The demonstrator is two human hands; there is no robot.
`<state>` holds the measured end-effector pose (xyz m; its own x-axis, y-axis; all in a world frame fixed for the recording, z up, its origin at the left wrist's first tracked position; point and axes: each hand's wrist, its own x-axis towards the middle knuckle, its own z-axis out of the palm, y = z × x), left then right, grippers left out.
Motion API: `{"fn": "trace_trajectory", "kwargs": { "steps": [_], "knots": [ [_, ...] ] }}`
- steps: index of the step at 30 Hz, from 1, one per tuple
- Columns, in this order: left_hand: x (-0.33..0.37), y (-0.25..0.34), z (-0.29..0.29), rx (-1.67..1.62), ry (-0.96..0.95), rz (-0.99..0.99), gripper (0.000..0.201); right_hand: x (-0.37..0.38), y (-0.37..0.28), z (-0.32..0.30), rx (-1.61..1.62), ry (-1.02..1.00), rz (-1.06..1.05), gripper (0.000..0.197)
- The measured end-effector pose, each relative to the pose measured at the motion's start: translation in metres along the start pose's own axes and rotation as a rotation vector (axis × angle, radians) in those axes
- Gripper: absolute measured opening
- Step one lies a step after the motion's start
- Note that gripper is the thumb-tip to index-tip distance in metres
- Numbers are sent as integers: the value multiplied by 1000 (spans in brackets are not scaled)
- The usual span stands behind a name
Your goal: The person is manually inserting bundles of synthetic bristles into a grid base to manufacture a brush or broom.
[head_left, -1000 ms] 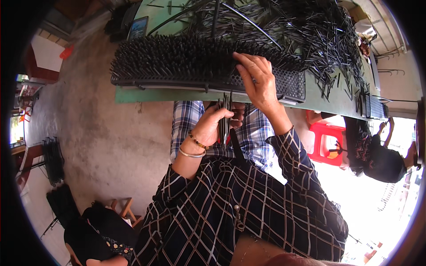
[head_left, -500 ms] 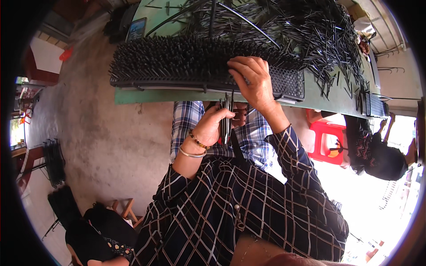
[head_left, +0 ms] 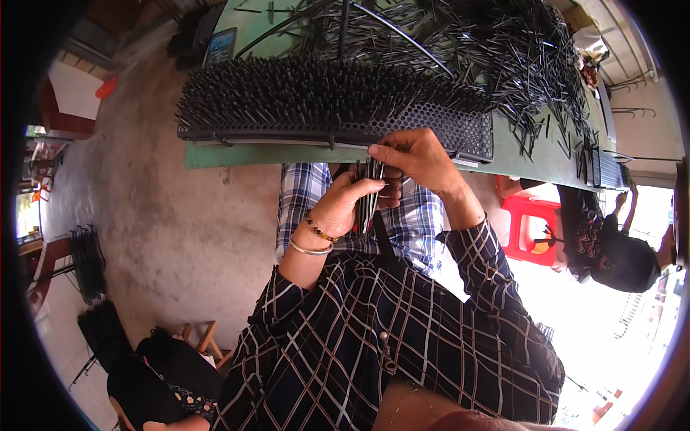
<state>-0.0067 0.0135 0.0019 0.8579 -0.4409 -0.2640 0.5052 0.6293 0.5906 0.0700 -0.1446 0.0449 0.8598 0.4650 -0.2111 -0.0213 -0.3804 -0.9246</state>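
My left hand (head_left: 343,201) is closed round a bundle of thin black sticks (head_left: 365,210), held upright just below the table's front edge. Thumb and fingers of my right hand (head_left: 422,164) are pinched together at the upper end of that bundle, on a thin black stick that they largely cover. Just beyond my hands, a long black perforated tray (head_left: 471,136) lies along the table edge. Closely packed black sticks (head_left: 287,93) stand upright in its holes over the left and middle. Toward its right end, bare holes show along the front.
Loose black sticks (head_left: 460,43) are heaped across the green table (head_left: 553,136). Thin curved rods (head_left: 402,36) rise behind the tray. A red plastic stool (head_left: 528,223) and a person in dark clothes (head_left: 611,248) are at right. Another person (head_left: 169,381) sits at lower left.
My right hand has come back from above the tray's right part to the top of the bundle. My left hand stays in place with the sticks.
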Motion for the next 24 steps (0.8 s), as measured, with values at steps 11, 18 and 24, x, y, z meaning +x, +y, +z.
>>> {"fn": "trace_trajectory", "kwargs": {
  "steps": [11,18,24],
  "knots": [
    [-4,-1,-1,-59,93,2,30,17,-4,-2,-5,195,-82,30],
    [-7,1,-3,127,228,74,28,22,-5,2,51,181,-39,31],
    [-4,1,-5,146,237,118,32,22,-7,0,5,268,-207,24]
  ]
}}
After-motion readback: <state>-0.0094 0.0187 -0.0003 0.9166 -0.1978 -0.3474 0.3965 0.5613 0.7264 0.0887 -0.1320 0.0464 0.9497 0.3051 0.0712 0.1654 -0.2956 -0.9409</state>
